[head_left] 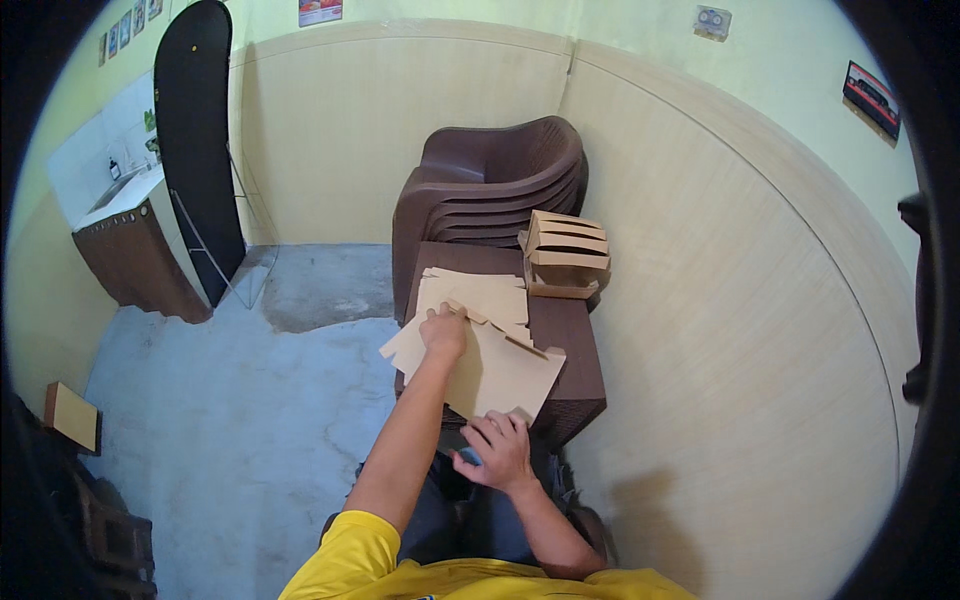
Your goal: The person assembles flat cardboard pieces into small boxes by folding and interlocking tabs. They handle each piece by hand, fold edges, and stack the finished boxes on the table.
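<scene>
A flat tan cardboard box blank (500, 375) lies at an angle on the brown table, partly folded up along its far edge. My left hand (443, 332) reaches across to that far edge, its fingers closed at the raised flap. At the near edge, my right hand (500, 450) rests its fingertips on the cardboard, fingers and thumb apart. More flat cardboard blanks (475, 289) lie beneath and beyond the angled one. What the left fingertips do under the flap is partly hidden.
Folded cardboard boxes (567, 250) are stacked at the far right of the brown table (570, 345). Stacked brown plastic chairs (490, 185) stand behind it. A wood-panelled wall (740, 300) runs along the right. A black upright board (195, 130) and a sink counter (140, 240) stand far left.
</scene>
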The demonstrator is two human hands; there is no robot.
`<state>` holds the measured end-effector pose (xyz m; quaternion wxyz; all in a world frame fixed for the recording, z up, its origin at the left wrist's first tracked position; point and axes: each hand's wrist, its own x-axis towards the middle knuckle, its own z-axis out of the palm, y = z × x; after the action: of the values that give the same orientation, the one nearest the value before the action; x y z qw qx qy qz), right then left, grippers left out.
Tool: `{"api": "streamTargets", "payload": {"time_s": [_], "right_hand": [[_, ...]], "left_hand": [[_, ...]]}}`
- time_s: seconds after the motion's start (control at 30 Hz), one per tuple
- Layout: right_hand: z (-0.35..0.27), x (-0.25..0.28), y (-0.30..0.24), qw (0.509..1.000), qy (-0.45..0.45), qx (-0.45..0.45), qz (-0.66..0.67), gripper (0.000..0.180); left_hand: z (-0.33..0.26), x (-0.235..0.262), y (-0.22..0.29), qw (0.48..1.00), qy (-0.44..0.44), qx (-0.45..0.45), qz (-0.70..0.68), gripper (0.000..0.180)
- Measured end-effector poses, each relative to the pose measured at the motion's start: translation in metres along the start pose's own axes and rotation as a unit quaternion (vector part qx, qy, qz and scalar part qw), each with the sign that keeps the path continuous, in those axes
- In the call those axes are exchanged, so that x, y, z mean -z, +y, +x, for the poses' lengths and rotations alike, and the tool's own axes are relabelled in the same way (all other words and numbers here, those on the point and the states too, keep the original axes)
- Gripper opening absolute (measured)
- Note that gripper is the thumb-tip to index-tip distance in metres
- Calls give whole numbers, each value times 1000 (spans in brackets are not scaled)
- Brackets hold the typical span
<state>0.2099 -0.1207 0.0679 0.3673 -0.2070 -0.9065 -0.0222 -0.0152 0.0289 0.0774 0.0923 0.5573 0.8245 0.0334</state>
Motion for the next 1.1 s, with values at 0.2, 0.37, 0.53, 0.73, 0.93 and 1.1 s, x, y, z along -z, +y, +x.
{"api": "streamTargets", "payload": {"time_s": [0.2,0.37,0.53,0.73,0.93,1.1], "right_hand": [[11,0,54,976,-181,-118,-31,69],[30,-15,102,962,-223,-134,-82,56],[49,-41,130,948,-206,-225,-95,39],[60,-61,153,945,-127,-303,6,31],[83,-68,157,922,-75,-376,-60,31],[110,-79,158,866,-123,-484,-39,34]], "left_hand": [[-29,-2,-45,994,80,56,-54,75],[-63,-5,-52,994,71,57,68,34],[-95,4,-33,998,13,37,54,40],[-98,15,-14,998,-38,-51,-21,45],[-38,-36,14,948,194,-137,-213,39],[-23,-65,17,946,203,-153,-203,34]]}}
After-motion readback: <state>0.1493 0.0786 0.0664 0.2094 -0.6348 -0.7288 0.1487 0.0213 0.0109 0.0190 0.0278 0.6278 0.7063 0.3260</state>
